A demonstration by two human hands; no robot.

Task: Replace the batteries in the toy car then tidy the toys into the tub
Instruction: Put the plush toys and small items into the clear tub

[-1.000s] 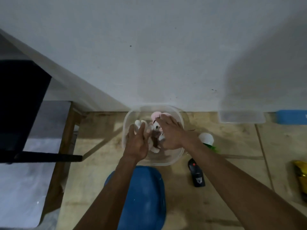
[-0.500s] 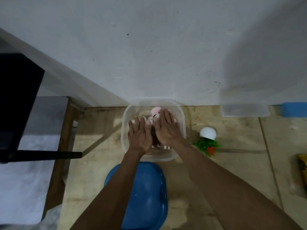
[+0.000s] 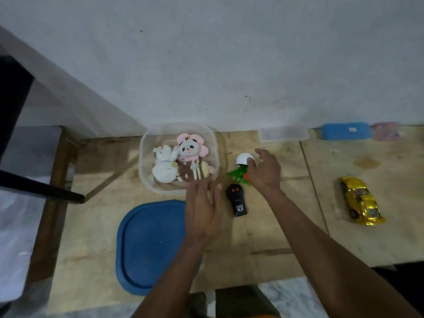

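A clear plastic tub (image 3: 146, 180) stands by the wall and holds a pink panda plush (image 3: 190, 148), a white plush (image 3: 164, 167) and a striped plush (image 3: 202, 172). My left hand (image 3: 203, 204) hovers open over the tub's near right corner, holding nothing. My right hand (image 3: 263, 171) is open with spread fingers, touching a small fake plant in a white pot (image 3: 242, 166) lying on its side. A black remote control (image 3: 236, 199) lies between my hands. The gold toy car (image 3: 360, 200) sits far right on the board.
The tub's blue lid (image 3: 149, 244) lies on the wooden board in front of the tub. At the wall stand a clear lid or box (image 3: 283, 134) and a blue box (image 3: 345, 131). A dark table frame (image 3: 41, 189) is at the left.
Both hands have left the tub, where they pressed on the plush toys. The right hand moved right onto the potted plant. The left hand drew back to the tub's corner.
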